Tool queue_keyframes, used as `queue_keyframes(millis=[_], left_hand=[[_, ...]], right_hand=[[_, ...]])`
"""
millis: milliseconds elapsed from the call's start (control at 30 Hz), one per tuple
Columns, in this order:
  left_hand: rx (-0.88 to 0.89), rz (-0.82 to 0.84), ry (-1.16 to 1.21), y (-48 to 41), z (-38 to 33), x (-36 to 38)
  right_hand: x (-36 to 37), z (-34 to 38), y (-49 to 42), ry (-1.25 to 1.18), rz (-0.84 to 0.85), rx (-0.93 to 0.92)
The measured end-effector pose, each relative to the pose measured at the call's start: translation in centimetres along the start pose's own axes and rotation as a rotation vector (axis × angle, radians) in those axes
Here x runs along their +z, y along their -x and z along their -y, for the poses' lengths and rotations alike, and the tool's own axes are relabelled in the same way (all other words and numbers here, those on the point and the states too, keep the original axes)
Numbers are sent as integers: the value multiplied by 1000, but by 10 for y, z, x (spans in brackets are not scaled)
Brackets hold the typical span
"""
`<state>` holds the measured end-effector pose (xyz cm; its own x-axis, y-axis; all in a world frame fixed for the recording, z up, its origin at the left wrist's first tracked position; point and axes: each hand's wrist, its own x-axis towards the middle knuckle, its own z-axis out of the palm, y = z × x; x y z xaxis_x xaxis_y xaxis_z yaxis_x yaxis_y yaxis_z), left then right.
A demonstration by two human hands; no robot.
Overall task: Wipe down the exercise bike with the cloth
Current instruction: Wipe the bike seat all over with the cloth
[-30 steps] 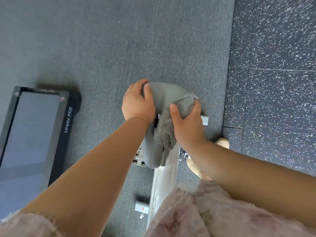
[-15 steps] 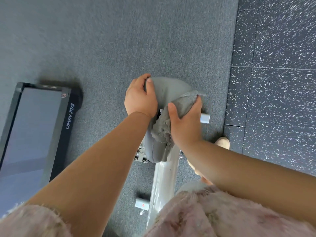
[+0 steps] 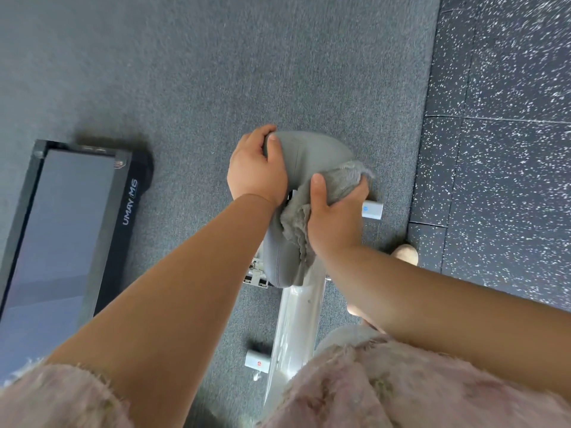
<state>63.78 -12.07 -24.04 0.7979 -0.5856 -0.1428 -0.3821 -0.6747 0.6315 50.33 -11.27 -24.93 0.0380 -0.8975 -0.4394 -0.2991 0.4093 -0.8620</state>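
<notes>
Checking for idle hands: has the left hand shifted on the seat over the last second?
No. The left hand grips the same far-left edge of the seat, thumb on top, as before.

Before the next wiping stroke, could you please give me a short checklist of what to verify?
1. The right hand grips the cloth: ok.
2. The cloth touches the saddle: ok.
3. The left hand steadies the saddle, fingers curled over its far edge: ok.
4. The saddle top is clean: cannot tell.
5. The silver frame below the saddle is wiped: cannot tell.
6. The treadmill lies apart from the bike: ok.
</notes>
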Motion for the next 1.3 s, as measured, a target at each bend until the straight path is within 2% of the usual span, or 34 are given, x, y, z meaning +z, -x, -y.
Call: queue_keyframes(millis=[300,533,733,800,867,967,1033,1100,1200,1300], left_hand=[[72,31,-97,-3,-1,-2],[45,41,-54,-4,1,-1],[109,170,-10,-3,11,-12],[119,201,53,15,23,-20],[1,220,168,55,39,-28],[-131,270,308,119,52,-33],[-162,285,375,138,57,-32],[-185,313,446,138,60,-33],[-107,384,396,132,66,-38],[-83,424,370,130,67,-39]], right_hand=[[11,-4,31,203,212,220],[10,-5,14,62,81,173],[13,-15,56,221,271,246],[12,-14,52,262,249,184],[13,-17,34,288,167,127],[19,-19,18,136,13,175],[23,-19,29,136,-19,169],[22,-19,51,167,49,151],[14,-34,62,195,286,190],[6,-32,50,247,318,156]])
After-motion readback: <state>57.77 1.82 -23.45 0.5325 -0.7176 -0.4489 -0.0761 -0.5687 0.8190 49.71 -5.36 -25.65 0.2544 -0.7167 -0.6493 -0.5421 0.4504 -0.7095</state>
